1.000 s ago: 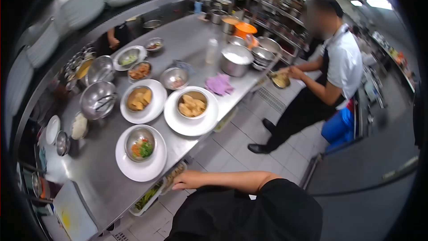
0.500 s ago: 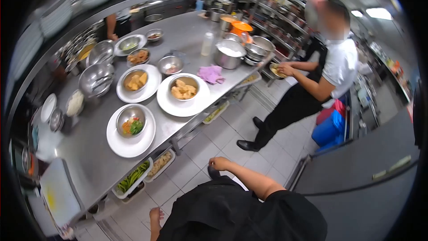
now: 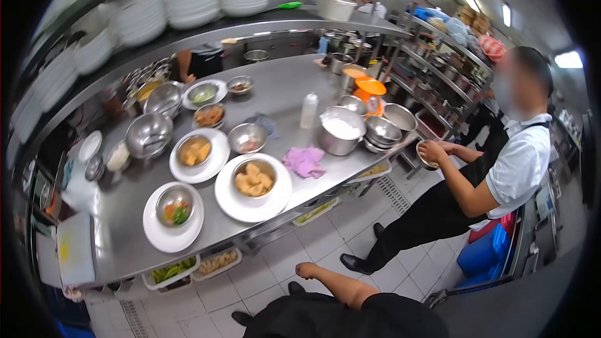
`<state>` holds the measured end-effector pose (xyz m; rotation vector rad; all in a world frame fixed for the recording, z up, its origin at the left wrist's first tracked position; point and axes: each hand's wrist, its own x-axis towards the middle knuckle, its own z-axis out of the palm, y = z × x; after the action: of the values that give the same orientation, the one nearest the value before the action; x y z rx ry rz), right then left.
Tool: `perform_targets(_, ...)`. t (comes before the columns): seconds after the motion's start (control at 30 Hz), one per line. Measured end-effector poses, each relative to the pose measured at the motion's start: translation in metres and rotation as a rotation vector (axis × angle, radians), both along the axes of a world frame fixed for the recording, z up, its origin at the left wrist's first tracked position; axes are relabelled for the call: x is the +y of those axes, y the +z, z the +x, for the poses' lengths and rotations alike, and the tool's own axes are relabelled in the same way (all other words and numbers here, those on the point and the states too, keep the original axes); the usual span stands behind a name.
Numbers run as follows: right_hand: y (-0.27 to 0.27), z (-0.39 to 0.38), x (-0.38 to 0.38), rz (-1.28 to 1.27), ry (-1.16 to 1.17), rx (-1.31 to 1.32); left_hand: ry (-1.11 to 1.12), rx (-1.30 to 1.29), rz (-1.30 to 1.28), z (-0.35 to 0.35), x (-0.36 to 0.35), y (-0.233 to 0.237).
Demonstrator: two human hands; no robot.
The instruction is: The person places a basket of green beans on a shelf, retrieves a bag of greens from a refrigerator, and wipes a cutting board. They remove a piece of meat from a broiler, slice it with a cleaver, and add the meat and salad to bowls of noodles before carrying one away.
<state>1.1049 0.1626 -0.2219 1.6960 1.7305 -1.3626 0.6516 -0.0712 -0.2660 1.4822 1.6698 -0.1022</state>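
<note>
My right hand (image 3: 307,270) hangs below the table's front edge with its fingers curled in, and nothing shows in it. My left hand is out of view. Nearest on the steel table (image 3: 275,97) is a white plate (image 3: 226,211) bearing a metal bowl of fried golden pieces (image 3: 253,179). To its left a second plate (image 3: 164,238) carries a bowl of chopped green and orange food (image 3: 174,211). Behind these, another plate (image 3: 199,174) holds a bowl of yellow chunks (image 3: 195,150). A crumpled purple cloth (image 3: 305,161) lies to the right.
On the right a person in a white shirt (image 3: 523,172) and dark apron holds a small bowl. A pot (image 3: 341,139), stacked bowls and a squeeze bottle (image 3: 309,111) stand at the table's right. Stacked plates (image 3: 193,0) line the overhead shelf. Vegetable trays (image 3: 172,273) sit below.
The view has tilted up and turned, showing more of the overhead shelf. My left hand has left the view. My right hand stays low, fingers curled. The co-worker still holds the bowl.
</note>
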Motion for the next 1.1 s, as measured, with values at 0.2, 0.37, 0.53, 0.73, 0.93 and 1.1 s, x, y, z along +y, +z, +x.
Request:
perform_targets(0.2, -0.031, 0.103, -0.017, -0.001, -0.382, 0.117, 0.268, -0.105, -0.209, 0.038, 0.077, 0.032)
perform_targets(0.37, -0.066, 0.184, -0.071, -0.156, -0.297, -0.096, 0.388, -0.154, -0.258, 0.037, 0.118, 0.045)
perform_targets(0.53, -0.091, 0.196, -0.113, -0.265, -0.594, -0.062, 0.548, -0.274, -0.234, 0.026, 0.144, 0.031)
perform_targets(0.73, -0.107, 0.171, -0.100, -0.231, -0.409, 0.107, 0.391, -0.300, -0.332, 0.064, 0.156, 0.036)
perform_targets(0.93, -0.054, 0.156, -0.067, -0.100, -0.771, 0.261, 0.239, -0.097, -0.313, 0.090, 0.109, 0.027)
perform_targets(1.1, -0.069, 0.171, -0.065, -0.146, -0.678, 0.167, 0.254, -0.059, -0.279, 0.093, 0.084, 0.035)
